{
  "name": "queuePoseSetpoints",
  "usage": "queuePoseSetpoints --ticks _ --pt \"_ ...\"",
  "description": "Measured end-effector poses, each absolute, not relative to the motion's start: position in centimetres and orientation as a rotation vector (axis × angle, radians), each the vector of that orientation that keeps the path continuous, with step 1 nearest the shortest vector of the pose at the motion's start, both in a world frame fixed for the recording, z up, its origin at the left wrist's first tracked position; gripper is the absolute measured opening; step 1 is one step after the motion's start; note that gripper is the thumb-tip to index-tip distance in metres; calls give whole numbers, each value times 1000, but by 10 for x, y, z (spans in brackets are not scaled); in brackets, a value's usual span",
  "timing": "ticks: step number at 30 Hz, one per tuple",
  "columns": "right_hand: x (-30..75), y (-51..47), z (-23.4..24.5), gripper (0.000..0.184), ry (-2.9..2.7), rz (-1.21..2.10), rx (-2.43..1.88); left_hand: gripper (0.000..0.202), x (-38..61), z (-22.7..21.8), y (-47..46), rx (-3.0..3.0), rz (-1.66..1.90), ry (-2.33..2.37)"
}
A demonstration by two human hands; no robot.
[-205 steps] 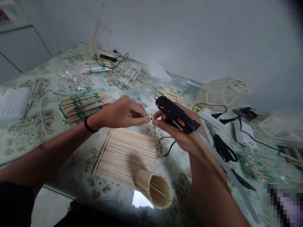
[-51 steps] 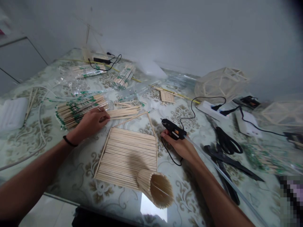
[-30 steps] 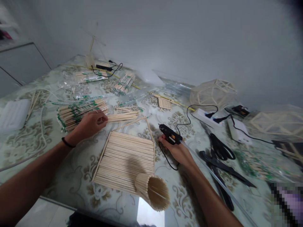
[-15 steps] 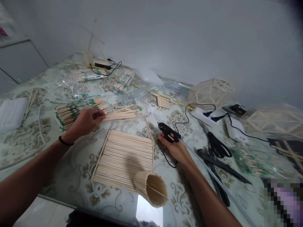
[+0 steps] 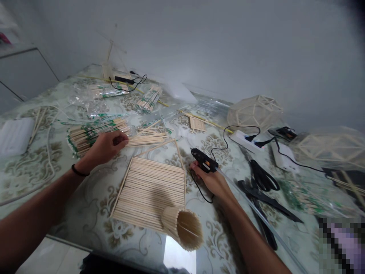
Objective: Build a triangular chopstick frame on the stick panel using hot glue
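Note:
My left hand [image 5: 104, 146] is curled over the near ends of a loose bunch of bare wooden sticks [image 5: 148, 139] lying on the table, fingers pinched on them. My right hand [image 5: 209, 179] rests on the table and grips a black hot glue gun [image 5: 203, 160] with a clear glue stick [image 5: 242, 198] trailing behind. Between the hands lies a flat mat of glued sticks [image 5: 152, 188], and its near corner is rolled into an open tube [image 5: 184, 228]. Two single sticks [image 5: 179, 152] stand up from the mat's far edge.
A packet of green-printed chopsticks [image 5: 94, 131] lies left of my hand. Black scissors [image 5: 265, 186], a white power strip [image 5: 246, 139] with cords, and stick-built polyhedron frames [image 5: 255, 110] lie to the right. More stick packets and plastic wrappers litter the far side of the table [image 5: 34, 167].
Earlier both hands pinched a stick above the mat, the glue gun raised. Since then both hands dropped to the table; the left went to the loose sticks and has barely shifted.

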State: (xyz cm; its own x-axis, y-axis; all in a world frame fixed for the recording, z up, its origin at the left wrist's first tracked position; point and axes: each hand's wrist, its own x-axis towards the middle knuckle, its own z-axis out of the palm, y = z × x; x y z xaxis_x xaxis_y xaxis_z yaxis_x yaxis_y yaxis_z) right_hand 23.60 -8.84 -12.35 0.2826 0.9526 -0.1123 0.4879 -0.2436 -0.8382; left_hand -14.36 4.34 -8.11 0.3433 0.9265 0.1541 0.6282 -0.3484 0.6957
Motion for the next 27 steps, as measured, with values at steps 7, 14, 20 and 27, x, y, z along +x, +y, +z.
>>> queuePoseSetpoints --ticks 7,14,20,27 --pt "238 -89 -124 51 -1311 832 -1838 35 -145 -87 44 2055 750 1316" --pt "238 -89 -125 48 -1321 852 -1848 43 -146 -89 45 2081 761 1300" --pt "238 -89 -123 45 -1323 861 -1859 45 -141 -83 39 2042 799 1213" --pt "237 -89 -123 48 -1317 868 -1860 45 -142 -86 40 2028 831 1147"
